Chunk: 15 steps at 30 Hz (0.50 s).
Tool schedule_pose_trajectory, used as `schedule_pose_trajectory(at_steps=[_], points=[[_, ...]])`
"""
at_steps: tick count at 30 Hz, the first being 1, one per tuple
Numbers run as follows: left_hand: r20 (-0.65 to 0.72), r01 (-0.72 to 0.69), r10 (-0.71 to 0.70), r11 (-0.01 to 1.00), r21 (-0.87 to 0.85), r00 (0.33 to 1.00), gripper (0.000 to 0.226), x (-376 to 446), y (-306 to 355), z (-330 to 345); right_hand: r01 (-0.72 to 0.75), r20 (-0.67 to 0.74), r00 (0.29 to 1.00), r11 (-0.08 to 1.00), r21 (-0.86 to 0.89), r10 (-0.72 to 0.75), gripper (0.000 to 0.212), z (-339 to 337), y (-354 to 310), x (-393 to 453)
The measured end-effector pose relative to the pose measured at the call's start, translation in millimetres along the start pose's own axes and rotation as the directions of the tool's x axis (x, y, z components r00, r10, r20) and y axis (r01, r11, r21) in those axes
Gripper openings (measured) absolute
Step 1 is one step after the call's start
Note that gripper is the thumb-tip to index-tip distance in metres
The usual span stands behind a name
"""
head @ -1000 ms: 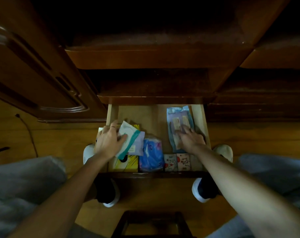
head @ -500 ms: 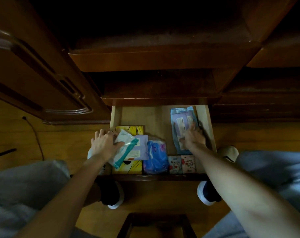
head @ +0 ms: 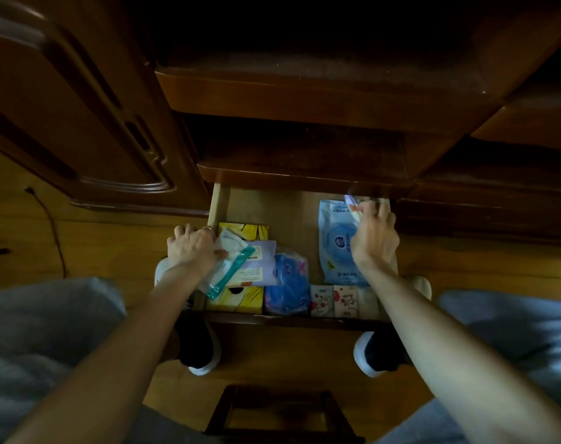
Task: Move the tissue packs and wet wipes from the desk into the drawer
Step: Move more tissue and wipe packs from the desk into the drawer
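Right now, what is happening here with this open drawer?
A person is putting packs into an open wooden drawer. The left hand holds a white pack with a teal strip over a yellow box at the drawer's left side. The right hand reaches to the far right corner, beside a blue pack of wet wipes. A blue bag and small tissue packs already lie along the front.

The drawer [head: 220, 200] holds bare wood only along its middle strip toward the back edge, under the desk overhang [head: 301, 181]. The left side is blocked by the yellow box [head: 240, 299] and packets on it, the front edge by the blue pack [head: 287, 283] and small tissue packs [head: 333, 301], the right side by the wet wipes [head: 337, 241].
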<state>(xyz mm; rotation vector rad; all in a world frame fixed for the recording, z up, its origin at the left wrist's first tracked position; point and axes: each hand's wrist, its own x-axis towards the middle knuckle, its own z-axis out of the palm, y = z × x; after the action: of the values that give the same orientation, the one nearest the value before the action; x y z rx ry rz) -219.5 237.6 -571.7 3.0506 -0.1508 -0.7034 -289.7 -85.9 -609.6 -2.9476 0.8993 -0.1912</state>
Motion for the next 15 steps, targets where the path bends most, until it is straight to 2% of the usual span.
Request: schedule_pose_trajectory(at_steps=[1, 2, 3, 4, 5, 6, 7, 9, 12, 15], points=[[-0.002, -0.002, 0.002, 1.0, -0.006, 1.0, 0.055, -1, 0, 0, 0.021, 0.085, 0.996, 0.999, -0.042, -0.018, 0.058, 3, 0, -3], [-0.004, -0.004, 0.004, 1.0, -0.012, 1.0, 0.055, -1, -1, 1, 0.04, 0.227, 0.973, 0.999, -0.033, -0.032, 0.058, 9, 0, -6], [-0.006, -0.007, 0.007, 1.0, -0.02, 1.0, 0.055, -1, -2, 2, 0.042, 0.399, 0.915, 0.998, 0.047, -0.057, 0.053, 14, -2, -10], [-0.006, -0.009, 0.009, 0.999, -0.032, 1.0, 0.055, -2, -3, 3, 0.03, 0.563, 0.82, 0.991, 0.134, -0.101, 0.044, 19, -4, -15], [-0.005, -0.008, 0.008, 0.999, -0.046, 1.0, 0.054, -1, -4, 4, 0.025, 0.644, 0.752, 0.982, 0.187, -0.141, 0.037, 24, -6, -20], [0.002, -0.003, 0.004, 0.998, -0.063, 1.0, 0.053, -1, -5, 5, 0.053, 0.643, 0.747, 0.98, 0.194, -0.168, 0.032, 28, -7, -23], [0.019, 0.002, -0.001, 0.996, -0.086, 1.0, 0.052, -2, -6, 6, 0.055, 0.61, 0.777, 0.982, 0.18, -0.155, 0.03, 30, -8, -24], [0.082, 0.013, 0.0, 0.986, -0.166, 0.997, 0.048, -2, -8, 7, 0.005, 0.544, 0.833, 0.986, 0.166, -0.096, 0.035, 32, -7, -22], [0.142, 0.041, 0.004, 0.949, -0.314, 0.99, 0.038, -1, -12, 0, -0.045, 0.509, 0.86, 0.985, 0.164, -0.045, 0.042, 33, -7, -13], [0.154, 0.045, 0.023, 0.904, -0.424, 0.988, 0.03, 3, -12, -10, -0.009, 0.43, 0.898, 0.975, 0.22, -0.089, 0.041, 30, -13, -16]])
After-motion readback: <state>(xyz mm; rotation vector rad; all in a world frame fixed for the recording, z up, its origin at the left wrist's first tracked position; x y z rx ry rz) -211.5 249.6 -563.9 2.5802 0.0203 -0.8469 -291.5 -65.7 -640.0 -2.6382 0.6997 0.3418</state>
